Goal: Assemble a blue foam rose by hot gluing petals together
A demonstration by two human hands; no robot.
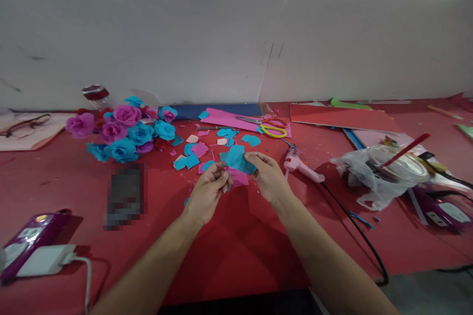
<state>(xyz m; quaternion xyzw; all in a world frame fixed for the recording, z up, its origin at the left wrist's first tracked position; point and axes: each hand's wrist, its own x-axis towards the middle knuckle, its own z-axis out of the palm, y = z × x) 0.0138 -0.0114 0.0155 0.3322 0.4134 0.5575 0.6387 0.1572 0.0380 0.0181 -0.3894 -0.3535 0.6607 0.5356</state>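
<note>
My right hand point(269, 177) pinches a blue paper petal point(238, 157) between thumb and fingers, above the middle of the red table. Close by its lower left edge, my left hand point(209, 192) has its fingertips pressed together; what they hold is too small to make out. Beneath and beyond both hands lie several cut blue and pink paper petals point(199, 149). Scissors point(275, 127) with red and yellow handles rest on a pink paper sheet point(229, 120) farther back. Right of my right hand is a pink glue gun point(301, 166) with a black cord.
A bunch of blue, pink and purple paper roses point(127, 130) stands at the left. A blurred-out dark object point(125, 194) and a purple power strip point(35, 236) lie nearer. At right are a plastic bag with a tub point(397, 165) and another power strip point(445, 211). White boards point(148, 34) close the back.
</note>
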